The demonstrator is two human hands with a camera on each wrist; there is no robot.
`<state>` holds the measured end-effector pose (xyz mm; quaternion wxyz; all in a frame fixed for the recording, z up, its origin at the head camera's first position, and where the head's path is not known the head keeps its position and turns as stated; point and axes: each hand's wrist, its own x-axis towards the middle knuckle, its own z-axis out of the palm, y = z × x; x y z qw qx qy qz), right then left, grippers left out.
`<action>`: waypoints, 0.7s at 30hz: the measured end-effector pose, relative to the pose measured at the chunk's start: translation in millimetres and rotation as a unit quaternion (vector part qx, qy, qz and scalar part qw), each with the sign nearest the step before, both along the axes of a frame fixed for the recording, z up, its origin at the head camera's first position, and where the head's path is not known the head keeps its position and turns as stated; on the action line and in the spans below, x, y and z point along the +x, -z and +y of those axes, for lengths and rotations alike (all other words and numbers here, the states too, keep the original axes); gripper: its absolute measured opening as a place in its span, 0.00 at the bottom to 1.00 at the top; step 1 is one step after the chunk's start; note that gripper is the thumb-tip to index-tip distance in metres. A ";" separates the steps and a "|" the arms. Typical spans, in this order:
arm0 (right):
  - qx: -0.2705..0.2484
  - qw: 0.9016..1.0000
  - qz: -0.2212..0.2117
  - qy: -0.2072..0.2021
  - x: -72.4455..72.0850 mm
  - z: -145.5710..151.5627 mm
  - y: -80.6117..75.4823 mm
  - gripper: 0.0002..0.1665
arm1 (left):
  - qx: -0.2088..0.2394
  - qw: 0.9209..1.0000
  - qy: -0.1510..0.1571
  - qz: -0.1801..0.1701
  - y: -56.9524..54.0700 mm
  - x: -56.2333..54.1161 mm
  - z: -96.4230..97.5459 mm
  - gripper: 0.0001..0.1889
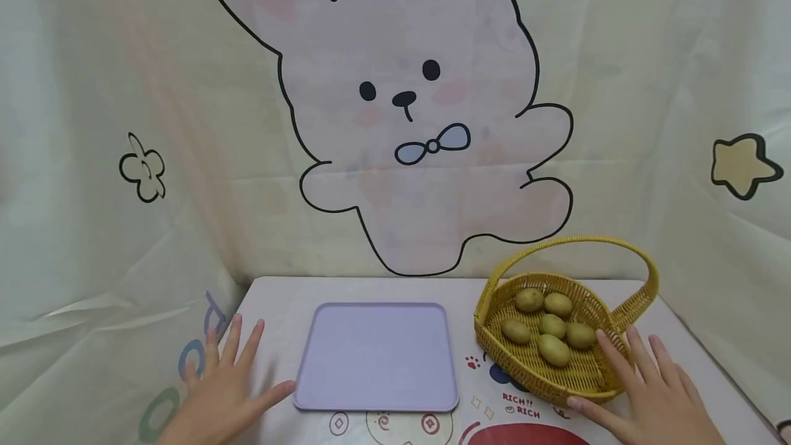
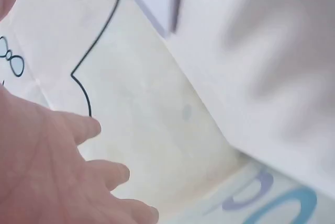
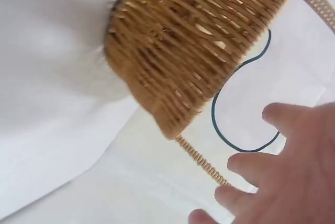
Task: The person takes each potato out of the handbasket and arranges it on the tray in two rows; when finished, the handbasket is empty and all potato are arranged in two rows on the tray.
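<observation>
Wicker basket, lower right: potatoes could roll if right hand bumps it.
Right hand: fingers spread.
Left hand: fingers spread.

The flat, rectangular lilac tray is uniform in colour. The oval wicker basket is woven yellow; the oval potatoes are olive-tan. The white bench carries red lettering.
</observation>
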<state>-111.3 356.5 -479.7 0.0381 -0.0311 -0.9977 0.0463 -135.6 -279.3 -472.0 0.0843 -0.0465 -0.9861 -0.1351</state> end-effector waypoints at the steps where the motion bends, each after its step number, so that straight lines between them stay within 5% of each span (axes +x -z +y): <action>1: -0.005 1.000 0.005 -0.014 -1.6 -0.3 -5.5 0.71 | 0.011 1.000 0.002 0.001 -1.0 -2.2 5.5 0.63; 9: -0.105 0.987 0.039 -0.115 -19.9 -8.0 -42.2 0.56 | 0.150 0.988 -0.010 -0.018 0.6 -39.5 33.8 0.57; 15: -0.145 0.975 0.013 -0.166 -43.1 -4.5 -57.8 0.44 | 0.250 0.962 -0.074 -0.076 12.7 -72.3 37.8 0.37; 21: -0.194 0.963 -0.076 -0.173 -63.0 3.0 -63.1 0.37 | 0.350 0.923 -0.101 -0.123 28.3 -89.2 38.1 0.25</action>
